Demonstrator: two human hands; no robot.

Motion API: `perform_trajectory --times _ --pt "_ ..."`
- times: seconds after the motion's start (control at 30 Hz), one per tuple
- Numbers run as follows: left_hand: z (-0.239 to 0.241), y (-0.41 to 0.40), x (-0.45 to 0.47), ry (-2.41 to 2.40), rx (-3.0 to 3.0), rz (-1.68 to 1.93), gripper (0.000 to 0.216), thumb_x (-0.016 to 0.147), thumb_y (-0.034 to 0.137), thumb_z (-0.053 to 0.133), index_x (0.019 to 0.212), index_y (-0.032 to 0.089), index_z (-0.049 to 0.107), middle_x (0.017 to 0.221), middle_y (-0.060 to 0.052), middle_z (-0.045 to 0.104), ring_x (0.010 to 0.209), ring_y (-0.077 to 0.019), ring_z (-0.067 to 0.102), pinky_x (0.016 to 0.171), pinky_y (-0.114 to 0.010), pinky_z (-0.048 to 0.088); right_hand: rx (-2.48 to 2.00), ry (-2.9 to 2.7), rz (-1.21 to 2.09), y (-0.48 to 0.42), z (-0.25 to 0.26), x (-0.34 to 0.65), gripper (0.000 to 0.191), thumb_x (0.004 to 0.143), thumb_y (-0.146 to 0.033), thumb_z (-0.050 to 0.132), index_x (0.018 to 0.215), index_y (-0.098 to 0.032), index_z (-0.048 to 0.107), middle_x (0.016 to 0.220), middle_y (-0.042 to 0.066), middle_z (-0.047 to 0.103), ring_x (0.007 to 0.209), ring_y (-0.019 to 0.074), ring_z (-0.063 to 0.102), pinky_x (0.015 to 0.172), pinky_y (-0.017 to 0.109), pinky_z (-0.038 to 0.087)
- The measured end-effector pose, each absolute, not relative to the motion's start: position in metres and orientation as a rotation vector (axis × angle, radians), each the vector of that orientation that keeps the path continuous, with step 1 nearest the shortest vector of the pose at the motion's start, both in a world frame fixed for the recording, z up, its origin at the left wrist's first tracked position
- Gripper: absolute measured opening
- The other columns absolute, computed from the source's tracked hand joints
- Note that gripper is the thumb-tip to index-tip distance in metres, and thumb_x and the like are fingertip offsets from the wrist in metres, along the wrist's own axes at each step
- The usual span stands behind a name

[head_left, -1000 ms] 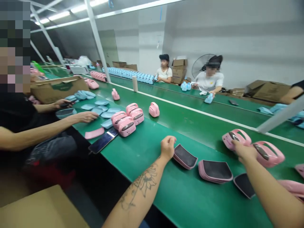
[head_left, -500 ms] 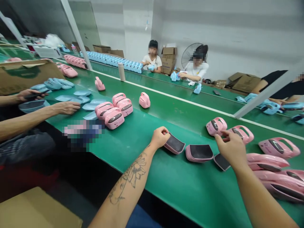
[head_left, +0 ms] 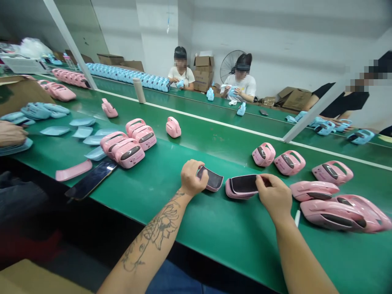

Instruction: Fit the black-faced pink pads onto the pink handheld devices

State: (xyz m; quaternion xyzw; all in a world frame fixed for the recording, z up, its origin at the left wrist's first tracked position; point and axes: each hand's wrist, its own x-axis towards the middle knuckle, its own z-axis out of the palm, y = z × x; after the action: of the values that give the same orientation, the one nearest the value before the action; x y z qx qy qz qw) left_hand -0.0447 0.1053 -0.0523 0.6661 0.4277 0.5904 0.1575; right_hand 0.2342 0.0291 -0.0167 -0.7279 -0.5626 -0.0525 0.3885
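My left hand [head_left: 193, 178] is closed on the left end of a small stack of curved pink-edged panels with dark faces [head_left: 214, 182]. Just right of it lies a second stack of pink-edged panels [head_left: 234, 194]. Between thumb and fingers, my right hand [head_left: 274, 195] pinches the right end of the top panel [head_left: 245, 184], which rests over that stack, slightly askew. Glossy pink handled housings with dark windows stand right of my right hand, among them one upright housing [head_left: 289, 162] and a lying housing [head_left: 332, 214].
A phone [head_left: 92, 179] and a pink curved strip [head_left: 73, 170] lie on the green table [head_left: 196, 261] at left, near grouped pink housings [head_left: 130, 153]. Beyond are blue panels [head_left: 55, 130] and a co-worker's hand [head_left: 12, 134]. A slanted post [head_left: 318, 106] rises at right.
My right hand has moved left from above the separate panel at right and now grips a panel over the second stack. My left hand stays on the first stack. The view has shifted.
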Motion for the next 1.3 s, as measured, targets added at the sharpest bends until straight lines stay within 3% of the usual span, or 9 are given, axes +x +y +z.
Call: perform_trajectory --times 0.23,0.4,0.5,0.67,0.83,0.93,1.03,1.1,1.3 --pt "-0.051 0.066 -0.011 0.785 2.486 1.599 0.035 0.081 0.045 0.069 0.107 0.024 0.076 0.103 -0.013 0.077 0.099 -0.0321 0.071 0.094 -0.048 0.052 -1.692 -1.254 -0.269 0.011 -0.009 0.214 0.027 0.093 -0.043 0.058 0.087 -0.02 0.07 0.079 0.007 0.072 0.069 0.0218 0.066 0.074 0.036 0.053" --pt "-0.053 0.063 -0.005 0.784 2.517 1.715 0.045 0.084 0.038 0.065 0.123 0.018 0.071 0.118 -0.017 0.077 0.108 -0.0336 0.073 0.096 -0.051 0.057 -1.474 -0.999 0.482 0.007 -0.011 0.202 0.027 0.087 -0.049 0.069 0.085 -0.023 0.064 0.063 -0.001 0.061 0.053 0.0187 0.058 0.053 0.031 0.048" --pt "-0.053 0.064 -0.008 0.735 2.527 1.808 0.053 0.082 0.038 0.062 0.13 0.015 0.067 0.115 -0.018 0.077 0.106 -0.0344 0.075 0.092 -0.051 0.06 -1.19 -0.937 0.955 0.009 -0.022 0.202 0.032 0.087 -0.057 0.071 0.096 -0.026 0.066 0.073 0.001 0.069 0.059 0.0214 0.064 0.056 0.034 0.052" --pt "-0.05 0.062 -0.006 0.639 2.552 1.85 0.075 0.084 0.046 0.06 0.15 0.009 0.05 0.12 -0.022 0.075 0.113 -0.0371 0.073 0.096 -0.051 0.058 -0.913 -1.011 1.362 0.002 -0.033 0.19 0.072 0.097 -0.08 0.024 0.129 -0.034 0.069 0.122 0.011 0.078 0.102 0.0369 0.075 0.081 0.057 0.06" --pt "-0.049 0.054 -0.004 0.605 2.611 1.708 0.087 0.093 0.056 0.05 0.163 0.009 0.03 0.139 -0.025 0.067 0.126 -0.0388 0.067 0.108 -0.055 0.051 -0.889 -1.086 1.447 -0.004 -0.031 0.184 0.087 0.097 -0.076 -0.003 0.147 -0.036 0.056 0.141 0.012 0.07 0.119 0.0386 0.071 0.089 0.062 0.058" --pt "-0.043 0.065 -0.016 0.76 2.449 1.692 0.077 0.094 0.051 0.051 0.16 0.014 0.039 0.147 -0.022 0.062 0.133 -0.0364 0.063 0.115 -0.053 0.046 -0.876 -0.976 1.508 -0.001 -0.03 0.188 0.085 0.097 -0.077 0.0 0.147 -0.036 0.056 0.149 0.011 0.065 0.117 0.0386 0.072 0.087 0.061 0.059" --pt "-0.031 0.117 -0.045 1.169 2.057 1.726 0.049 0.095 0.036 0.058 0.14 0.016 0.061 0.135 -0.018 0.069 0.126 -0.0325 0.066 0.112 -0.048 0.048 -0.781 -0.786 1.655 0.002 -0.022 0.192 0.085 0.095 -0.082 0.01 0.145 -0.034 0.06 0.153 0.012 0.062 0.118 0.0382 0.07 0.087 0.057 0.059" --pt "-0.025 0.172 -0.072 1.454 1.824 1.629 0.044 0.091 0.031 0.066 0.133 0.014 0.062 0.131 -0.017 0.069 0.119 -0.0309 0.068 0.11 -0.048 0.049 -0.688 -0.627 1.756 0.001 -0.014 0.192 0.078 0.097 -0.08 0.021 0.143 -0.033 0.062 0.153 0.01 0.062 0.121 0.0365 0.068 0.09 0.053 0.059" --pt "-0.016 0.314 -0.127 1.722 1.583 1.413 0.107 0.055 0.012 0.097 0.141 -0.001 0.034 0.162 -0.035 0.028 0.158 -0.0481 0.017 0.129 -0.064 0.008 -0.399 -0.325 1.888 -0.005 -0.001 0.186 0.057 0.099 -0.061 0.039 0.136 -0.03 0.068 0.149 0.006 0.065 0.121 0.0307 0.067 0.089 0.044 0.057"
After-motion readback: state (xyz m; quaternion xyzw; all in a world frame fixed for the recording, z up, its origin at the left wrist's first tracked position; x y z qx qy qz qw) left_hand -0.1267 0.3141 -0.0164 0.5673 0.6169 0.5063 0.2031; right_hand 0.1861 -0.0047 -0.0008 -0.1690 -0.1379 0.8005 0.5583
